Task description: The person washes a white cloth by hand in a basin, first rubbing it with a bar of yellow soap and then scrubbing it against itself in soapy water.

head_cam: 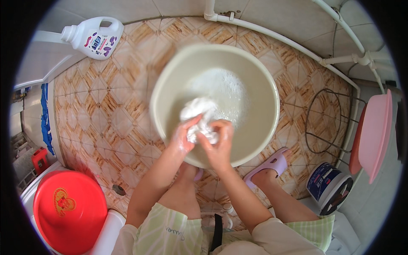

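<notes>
Both my hands hold a bunched white cloth [199, 108] over the near left part of a large cream plastic basin [261, 134]. My left hand [185, 134] grips the cloth from its left side, wet and with a little foam on the wrist. On the right side, my right hand [221, 137] has its fingers curled onto the cloth, the thumb pressed toward its middle. Soapy water with white suds [226, 86] lies in the basin, beyond the cloth. The cloth is crumpled, so its kind cannot be told.
A white laundry detergent bottle [98, 38] stands at the far left. Near left is a red plastic basin [76, 204], with a floor drain [119, 190] beside it. At right are a wire rack [325, 121], a pink basin [374, 134] and a labelled bucket [328, 188]. White pipes [271, 33] run along the wall.
</notes>
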The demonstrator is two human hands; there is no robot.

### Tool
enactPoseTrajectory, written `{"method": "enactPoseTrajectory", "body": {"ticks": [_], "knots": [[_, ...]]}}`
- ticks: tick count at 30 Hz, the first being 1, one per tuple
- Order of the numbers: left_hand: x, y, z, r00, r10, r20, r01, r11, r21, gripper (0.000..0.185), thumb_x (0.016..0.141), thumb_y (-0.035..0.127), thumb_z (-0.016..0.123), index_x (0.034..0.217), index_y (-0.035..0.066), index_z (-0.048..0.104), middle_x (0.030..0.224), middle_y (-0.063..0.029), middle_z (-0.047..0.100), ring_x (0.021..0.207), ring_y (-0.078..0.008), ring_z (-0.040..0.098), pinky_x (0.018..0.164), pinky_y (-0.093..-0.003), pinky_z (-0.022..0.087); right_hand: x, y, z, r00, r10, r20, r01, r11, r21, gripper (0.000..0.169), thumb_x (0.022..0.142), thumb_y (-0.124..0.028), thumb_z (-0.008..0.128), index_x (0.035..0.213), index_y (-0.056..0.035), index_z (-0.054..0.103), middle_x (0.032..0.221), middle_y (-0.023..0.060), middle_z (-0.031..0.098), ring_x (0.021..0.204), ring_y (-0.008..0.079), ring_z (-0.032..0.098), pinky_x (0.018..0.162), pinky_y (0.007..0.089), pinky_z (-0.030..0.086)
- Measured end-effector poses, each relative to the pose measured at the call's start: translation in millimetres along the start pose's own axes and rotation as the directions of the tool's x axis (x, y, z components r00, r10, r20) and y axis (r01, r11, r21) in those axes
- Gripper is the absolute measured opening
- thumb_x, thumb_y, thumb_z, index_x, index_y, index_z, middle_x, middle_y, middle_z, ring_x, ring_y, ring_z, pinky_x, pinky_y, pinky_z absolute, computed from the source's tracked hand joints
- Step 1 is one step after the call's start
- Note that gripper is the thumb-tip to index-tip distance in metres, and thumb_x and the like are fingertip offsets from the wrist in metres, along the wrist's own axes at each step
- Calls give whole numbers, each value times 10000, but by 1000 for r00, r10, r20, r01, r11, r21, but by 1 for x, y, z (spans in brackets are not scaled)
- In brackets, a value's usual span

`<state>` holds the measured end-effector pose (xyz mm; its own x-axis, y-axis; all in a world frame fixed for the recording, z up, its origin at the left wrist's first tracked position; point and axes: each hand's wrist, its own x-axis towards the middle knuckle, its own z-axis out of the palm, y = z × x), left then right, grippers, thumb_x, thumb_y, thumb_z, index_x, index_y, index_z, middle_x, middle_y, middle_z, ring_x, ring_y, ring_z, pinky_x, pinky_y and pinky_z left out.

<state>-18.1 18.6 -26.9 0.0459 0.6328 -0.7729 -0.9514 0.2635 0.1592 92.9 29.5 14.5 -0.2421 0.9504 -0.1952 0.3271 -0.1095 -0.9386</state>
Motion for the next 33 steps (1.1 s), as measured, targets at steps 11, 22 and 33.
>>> {"method": "enactPoseTrajectory", "body": {"ticks": [11,22,33], "knots": [[-35,0,66,956,-40,291,50,998,-27,530,847,449,363,1138,9,407,984,-95,540,853,-161,544,747,-288,469,7,-29,-20,994,69,-89,-51,981,188,232,738,-115,610,891,19,499,782,69,523,714,151,486,679,249,403],[-52,17,53,886,299,355,-450,739,501,379,786,85,509,1122,-62,414,950,-111,562,861,-157,540,730,-244,448,24,-62,-63,921,31,-388,157,883,442,233,814,-169,432,677,14,474,714,80,499,669,142,461,653,259,379],[-25,-14,17,910,306,280,-53,-584,810,590,701,27,459,1260,161,331,1311,-147,249,1092,-290,408,869,-375,373,68,20,-42,916,-351,-195,92,656,-749,308,747,-224,560,1006,-68,499,1049,130,476,944,284,481,805,344,401]]}}
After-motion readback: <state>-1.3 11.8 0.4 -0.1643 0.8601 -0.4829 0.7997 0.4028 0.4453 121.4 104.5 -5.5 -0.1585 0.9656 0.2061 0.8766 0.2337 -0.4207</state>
